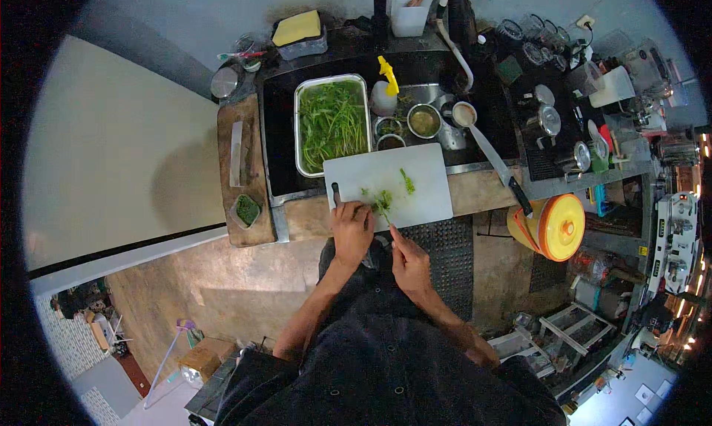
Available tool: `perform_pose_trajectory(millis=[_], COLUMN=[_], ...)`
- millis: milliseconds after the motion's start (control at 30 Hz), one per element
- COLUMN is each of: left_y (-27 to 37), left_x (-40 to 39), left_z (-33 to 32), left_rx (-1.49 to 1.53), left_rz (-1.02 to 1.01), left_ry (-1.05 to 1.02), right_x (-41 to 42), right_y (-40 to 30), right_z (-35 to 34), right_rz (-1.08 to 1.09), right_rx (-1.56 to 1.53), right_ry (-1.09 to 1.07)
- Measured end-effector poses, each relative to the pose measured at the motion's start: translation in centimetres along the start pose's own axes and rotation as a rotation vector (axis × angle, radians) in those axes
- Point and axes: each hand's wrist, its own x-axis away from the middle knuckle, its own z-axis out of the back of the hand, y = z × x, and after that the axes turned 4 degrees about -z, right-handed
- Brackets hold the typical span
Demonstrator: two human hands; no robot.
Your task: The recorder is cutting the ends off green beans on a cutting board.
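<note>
A white cutting board [356, 173] lies across the front edge of the sink, with small green sprigs on it. My right hand [413, 264] pinches the stem of a leafy herb sprig [382, 202] over the board's near edge. My left hand [352, 231] is at the board's near left part, fingers curled beside the sprig's leaves. Whether those fingertips hold a leaf cannot be made out. One loose sprig [408, 182] rests farther right on the board. Behind the board's left part, a rectangular tray [298, 128] holds many green herbs with long stems.
A chef's knife [498, 163] slants across the counter's right side, its black handle past the edge. Metal cups [424, 121] and a spray bottle [384, 98] with a yellow head stand behind the board. Chopped greens fill a small container [245, 211] at left. A yellow lidded bucket [556, 227] stands lower right.
</note>
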Motion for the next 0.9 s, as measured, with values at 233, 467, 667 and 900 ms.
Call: perform_pose_trajectory(millis=[233, 467, 667, 900], left_y=[0.1, 1.2, 0.4, 0.3], left_x=[-0.1, -0.4, -0.3, -0.8], left_z=[-0.2, 0.8, -0.2, -0.9], left_rx=[0.01, 0.046, 0.076, 0.098], left_rz=[0.044, -0.008, -0.01, -0.032], left_ry=[-0.015, 0.058, 0.015, 0.011], right_x=[0.3, -0.1, -0.9, -3.0], right_y=[-0.2, -0.1, 2.5, 1.1], right_z=[0.5, 0.7, 0.3, 2.4], right_rz=[0.001, -0.148, -0.06, -0.236], right_rx=[-0.012, 0.04, -0.07, 0.007], right_ry=[-0.036, -0.19, 0.02, -0.009])
